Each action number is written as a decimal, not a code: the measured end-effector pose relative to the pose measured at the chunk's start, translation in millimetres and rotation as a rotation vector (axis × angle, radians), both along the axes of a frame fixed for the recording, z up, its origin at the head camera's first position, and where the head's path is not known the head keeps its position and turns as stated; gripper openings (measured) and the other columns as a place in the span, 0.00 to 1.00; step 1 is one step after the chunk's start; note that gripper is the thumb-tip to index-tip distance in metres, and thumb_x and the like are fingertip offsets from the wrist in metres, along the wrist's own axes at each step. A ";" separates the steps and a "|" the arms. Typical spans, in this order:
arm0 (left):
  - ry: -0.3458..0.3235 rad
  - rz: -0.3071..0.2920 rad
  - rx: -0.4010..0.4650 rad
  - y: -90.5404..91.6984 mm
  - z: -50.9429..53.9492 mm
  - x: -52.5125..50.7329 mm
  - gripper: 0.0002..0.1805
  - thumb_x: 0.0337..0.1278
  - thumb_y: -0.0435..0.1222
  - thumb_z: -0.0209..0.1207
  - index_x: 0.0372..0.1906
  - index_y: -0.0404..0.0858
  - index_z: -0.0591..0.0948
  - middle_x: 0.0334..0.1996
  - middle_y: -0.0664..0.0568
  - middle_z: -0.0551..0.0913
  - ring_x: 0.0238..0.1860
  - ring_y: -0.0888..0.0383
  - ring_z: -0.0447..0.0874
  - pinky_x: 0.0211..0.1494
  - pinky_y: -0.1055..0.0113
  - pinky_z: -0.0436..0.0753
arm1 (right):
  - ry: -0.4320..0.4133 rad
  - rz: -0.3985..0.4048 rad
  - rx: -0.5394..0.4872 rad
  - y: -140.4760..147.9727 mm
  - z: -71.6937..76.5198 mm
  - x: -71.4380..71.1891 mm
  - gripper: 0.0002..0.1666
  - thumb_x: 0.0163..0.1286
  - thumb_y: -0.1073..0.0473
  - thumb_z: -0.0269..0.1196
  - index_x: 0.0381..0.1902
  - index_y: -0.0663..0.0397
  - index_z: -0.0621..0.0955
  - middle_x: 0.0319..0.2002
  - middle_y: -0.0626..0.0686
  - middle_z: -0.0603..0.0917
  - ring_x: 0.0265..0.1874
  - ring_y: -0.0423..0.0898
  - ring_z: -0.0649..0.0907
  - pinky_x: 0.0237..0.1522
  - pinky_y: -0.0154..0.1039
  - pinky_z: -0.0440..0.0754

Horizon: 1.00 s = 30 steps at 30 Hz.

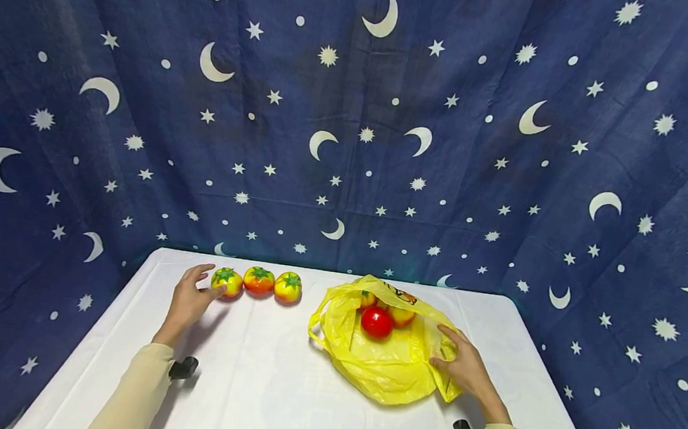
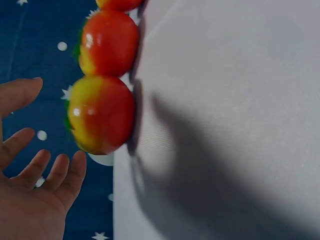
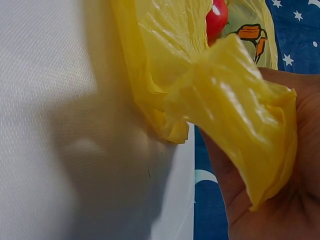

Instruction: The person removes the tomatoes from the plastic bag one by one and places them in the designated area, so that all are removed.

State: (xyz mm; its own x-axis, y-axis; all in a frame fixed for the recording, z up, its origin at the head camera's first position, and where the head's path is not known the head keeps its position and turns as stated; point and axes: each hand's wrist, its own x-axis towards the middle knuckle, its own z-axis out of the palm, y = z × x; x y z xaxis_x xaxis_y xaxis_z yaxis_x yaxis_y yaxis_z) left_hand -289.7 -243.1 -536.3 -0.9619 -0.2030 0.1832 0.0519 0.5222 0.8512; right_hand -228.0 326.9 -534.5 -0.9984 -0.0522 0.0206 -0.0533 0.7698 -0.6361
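At the frame's left, the left hand (image 1: pixel 187 301), spread and empty, is beside the end tomato (image 1: pixel 226 282); better to close around it evenly. Right of centre, the right hand (image 1: pixel 465 365), grasping the bag (image 1: pixel 373 377), should hold it wide.

Left hand (image 2: pixel 35 202) near a yellow-red tomato (image 2: pixel 102 115); beside it, a redder tomato (image 2: pixel 111 44), then probably a third tomato (image 2: pixel 119 4), cropped.
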 end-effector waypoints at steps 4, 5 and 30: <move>0.053 -0.003 0.015 3.9 7.9 8.5 0.31 0.56 0.31 0.65 0.65 0.34 0.72 0.68 0.37 0.66 0.67 0.36 0.69 0.61 0.46 0.79 | 0.001 0.000 0.003 0.8 -0.2 0.7 0.45 0.57 0.59 0.72 0.71 0.57 0.67 0.70 0.68 0.65 0.70 0.69 0.64 0.68 0.68 0.62; 0.064 -0.004 0.016 4.7 9.4 10.6 0.30 0.56 0.31 0.65 0.65 0.34 0.72 0.67 0.37 0.67 0.67 0.37 0.69 0.61 0.46 0.79 | 0.003 0.000 0.004 1.1 -0.2 0.8 0.45 0.57 0.59 0.72 0.71 0.57 0.67 0.70 0.68 0.65 0.70 0.69 0.64 0.68 0.68 0.62; 0.256 -0.119 -0.098 36.7 20.0 54.6 0.28 0.52 0.29 0.68 0.60 0.33 0.75 0.54 0.40 0.79 0.53 0.41 0.81 0.49 0.49 0.85 | 0.007 0.004 0.003 0.3 2.7 3.0 0.45 0.57 0.59 0.72 0.71 0.59 0.67 0.69 0.68 0.66 0.70 0.69 0.64 0.69 0.68 0.60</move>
State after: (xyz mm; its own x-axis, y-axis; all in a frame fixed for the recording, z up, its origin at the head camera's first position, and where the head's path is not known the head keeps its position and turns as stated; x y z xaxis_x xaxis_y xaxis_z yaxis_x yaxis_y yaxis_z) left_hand -235.2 -206.4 -516.2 -0.8976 -0.0607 0.4365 0.3246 0.5790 0.7480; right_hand -225.1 327.2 -531.7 -0.9980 -0.0562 0.0275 -0.0609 0.7718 -0.6330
